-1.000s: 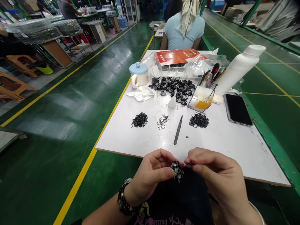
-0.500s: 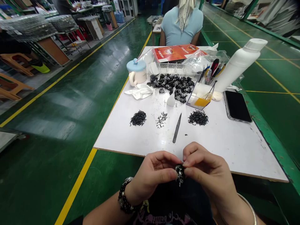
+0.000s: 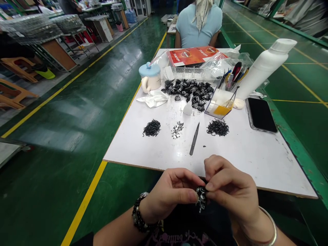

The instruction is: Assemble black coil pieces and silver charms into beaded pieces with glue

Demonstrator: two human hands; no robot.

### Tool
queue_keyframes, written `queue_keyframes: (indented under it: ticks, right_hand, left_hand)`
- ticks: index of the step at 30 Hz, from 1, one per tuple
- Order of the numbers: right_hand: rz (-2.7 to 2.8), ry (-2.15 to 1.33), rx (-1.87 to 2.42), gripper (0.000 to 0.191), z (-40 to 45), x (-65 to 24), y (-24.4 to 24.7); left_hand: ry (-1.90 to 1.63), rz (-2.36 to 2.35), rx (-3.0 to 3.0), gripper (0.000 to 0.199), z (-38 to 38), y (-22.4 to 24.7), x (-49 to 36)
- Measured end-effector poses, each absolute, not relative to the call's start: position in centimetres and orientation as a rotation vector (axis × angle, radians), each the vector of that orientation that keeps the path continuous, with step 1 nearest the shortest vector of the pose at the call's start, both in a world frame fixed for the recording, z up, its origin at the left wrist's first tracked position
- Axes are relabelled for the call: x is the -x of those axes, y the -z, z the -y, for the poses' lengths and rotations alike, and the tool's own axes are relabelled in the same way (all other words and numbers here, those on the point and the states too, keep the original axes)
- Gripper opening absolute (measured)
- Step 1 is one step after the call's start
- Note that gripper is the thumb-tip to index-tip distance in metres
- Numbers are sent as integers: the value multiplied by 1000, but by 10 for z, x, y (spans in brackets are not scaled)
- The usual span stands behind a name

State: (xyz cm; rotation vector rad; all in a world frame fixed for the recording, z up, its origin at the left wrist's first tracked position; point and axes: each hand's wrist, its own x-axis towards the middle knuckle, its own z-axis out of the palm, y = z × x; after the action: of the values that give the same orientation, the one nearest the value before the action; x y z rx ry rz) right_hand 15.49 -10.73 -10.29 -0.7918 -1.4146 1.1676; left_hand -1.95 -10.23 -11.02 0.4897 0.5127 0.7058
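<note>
A small black part with silver metal bits (image 3: 201,200) is held in front of the table's near edge. My left hand (image 3: 174,191) pinches its left side between thumb and fingers. At its upper right edge, the thumb and fingertips of my right hand (image 3: 230,189) are pressed together on it; any smaller piece between them is hidden. Beyond the hands lie tweezers (image 3: 194,138), a pile of small silver pieces (image 3: 177,130), and two piles of thin black curved pieces, one left (image 3: 151,128) and one right (image 3: 217,127).
Farther back on the white table (image 3: 143,153) is a heap of black parts (image 3: 189,90). Around it stand a lidded mug (image 3: 151,80), a crumpled tissue (image 3: 153,98), a tool holder (image 3: 220,104), a white bottle (image 3: 266,68) and a phone (image 3: 261,115). A person (image 3: 200,27) sits ahead.
Both hands, with the small black part between them, have shifted slightly right and down in the picture. The grip looks much the same, and the table items stay in place.
</note>
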Motion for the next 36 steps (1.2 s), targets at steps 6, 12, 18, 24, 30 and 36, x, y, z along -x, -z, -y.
queue_keyframes:
  ticks: [6,12,18,24,30,36]
  right_hand:
    - [1494,-1075,664,12,106,-157,110]
    - [1423,-1180,640,12,107,-157,113]
    - [1224,-1581,670,13,108,-159,114]
    - [1074,-1812,570,11,109,-161,112]
    - [1144,-1722,646,12,114,-162,111]
    - [1095,-1834,618,13,113,-164,115]
  left_hand:
    - [-697,-489,-470,28,104,114,17]
    - [-687,-494,-462,27,106,114,15]
    - [-700,-516,-538,24,104,115,18]
    - [-709,-482,-607,23,103,113,19]
    - [-727,-484,-641,24,103,111,18]
    - [-717,-486,-733,26,101,111,19]
